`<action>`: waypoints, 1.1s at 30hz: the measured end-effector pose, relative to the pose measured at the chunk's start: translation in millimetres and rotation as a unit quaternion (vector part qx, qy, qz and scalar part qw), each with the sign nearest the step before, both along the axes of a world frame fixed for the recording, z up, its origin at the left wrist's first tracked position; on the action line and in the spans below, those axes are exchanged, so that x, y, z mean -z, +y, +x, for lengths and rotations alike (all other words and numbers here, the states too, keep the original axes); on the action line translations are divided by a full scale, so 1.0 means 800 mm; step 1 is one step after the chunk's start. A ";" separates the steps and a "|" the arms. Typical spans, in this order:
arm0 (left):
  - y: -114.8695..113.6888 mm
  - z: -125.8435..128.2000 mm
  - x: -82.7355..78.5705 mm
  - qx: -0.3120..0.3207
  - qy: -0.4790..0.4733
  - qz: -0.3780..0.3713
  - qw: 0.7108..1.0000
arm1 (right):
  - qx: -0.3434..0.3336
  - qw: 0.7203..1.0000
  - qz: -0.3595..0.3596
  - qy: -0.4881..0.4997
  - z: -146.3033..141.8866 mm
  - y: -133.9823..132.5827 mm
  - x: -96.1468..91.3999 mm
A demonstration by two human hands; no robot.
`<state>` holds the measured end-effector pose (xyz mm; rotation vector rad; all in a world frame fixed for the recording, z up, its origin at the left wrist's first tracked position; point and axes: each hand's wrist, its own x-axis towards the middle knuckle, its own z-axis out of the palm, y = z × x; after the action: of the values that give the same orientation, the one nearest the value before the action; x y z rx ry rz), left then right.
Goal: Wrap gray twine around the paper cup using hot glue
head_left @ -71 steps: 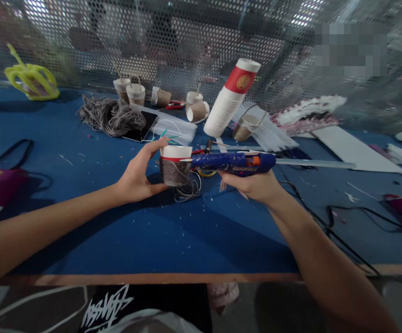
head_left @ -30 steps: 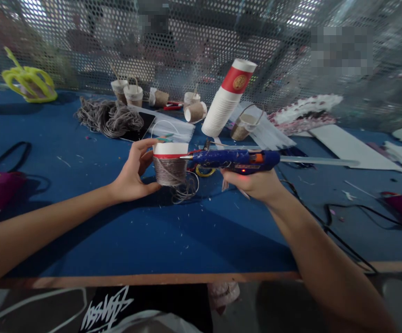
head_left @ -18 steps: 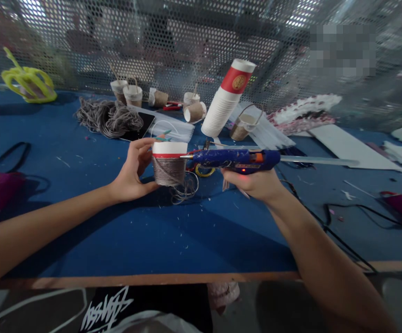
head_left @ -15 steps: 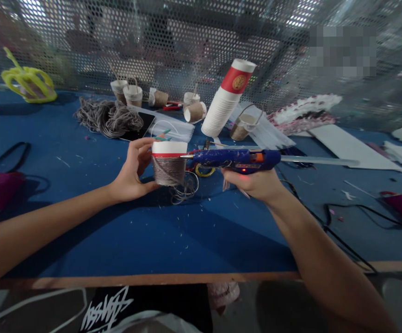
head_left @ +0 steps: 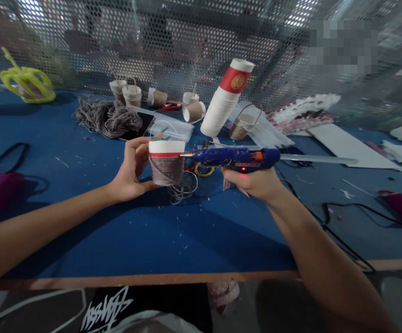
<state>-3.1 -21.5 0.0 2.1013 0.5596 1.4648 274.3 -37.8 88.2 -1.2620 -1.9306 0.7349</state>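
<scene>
My left hand (head_left: pixel 131 171) is closed around the left side of a paper cup (head_left: pixel 167 148), holding it upright above the table. Grey-brown yarn (head_left: pixel 168 170) wraps the cup's lower part, below a red band and a white upper strip. In my right hand (head_left: pixel 252 181) is a blue hot glue gun (head_left: pixel 235 158) with a small red light lit. Its metal nozzle points left and meets the cup's right side at the top of the yarn; whether it touches is hard to tell. A clear glue stick (head_left: pixel 318 159) sticks out behind the gun. Loose yarn (head_left: pixel 182 190) lies below the cup.
Behind stand a leaning stack of paper cups (head_left: pixel 221 108), a heap of grey yarn (head_left: pixel 107 118) and a small yarn-wrapped bucket (head_left: pixel 244 126). A yellow basket (head_left: pixel 29 83) is far left. A black cord (head_left: pixel 346 247) runs at right. A perforated metal screen (head_left: pixel 173 41) closes the back.
The cup has shifted slightly left with my left hand and turned a little. The glue gun's nozzle has stayed at its right side.
</scene>
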 end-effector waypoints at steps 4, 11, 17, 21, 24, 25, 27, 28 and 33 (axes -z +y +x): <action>0.000 -0.001 0.000 -0.007 0.007 -0.003 1.000 | 0.000 1.000 -0.017 -0.007 -0.002 -0.001 -0.003; -0.003 -0.003 -0.003 -0.001 0.011 -0.023 1.000 | 0.011 1.000 -0.015 -0.008 -0.002 0.001 -0.002; -0.002 -0.001 0.002 0.038 -0.047 -0.068 0.996 | 0.006 0.999 -0.029 -0.017 -0.003 0.000 -0.005; -0.001 0.000 0.003 0.071 -0.077 -0.081 0.991 | 0.009 1.000 -0.012 -0.012 -0.004 0.000 -0.005; -0.001 -0.001 0.002 0.078 -0.071 -0.072 0.992 | 0.003 1.000 0.000 -0.009 -0.004 0.001 -0.004; 0.000 -0.002 0.002 0.076 -0.068 -0.066 0.993 | 0.001 1.000 0.002 -0.010 -0.003 0.002 -0.003; 0.000 -0.003 0.002 0.070 -0.063 -0.053 0.994 | -0.002 1.000 0.003 -0.018 -0.002 0.003 -0.002; 0.001 -0.003 0.002 0.069 -0.062 -0.047 0.995 | -0.002 1.000 0.004 -0.025 -0.001 0.004 -0.001; 0.001 -0.003 0.003 0.052 -0.066 -0.027 0.996 | 0.010 0.991 0.082 -0.102 0.010 0.016 0.003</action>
<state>-5.3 -20.3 -2.7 1.9451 0.4285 1.4997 282.2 -24.9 85.6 -1.2920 -2.0915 0.4404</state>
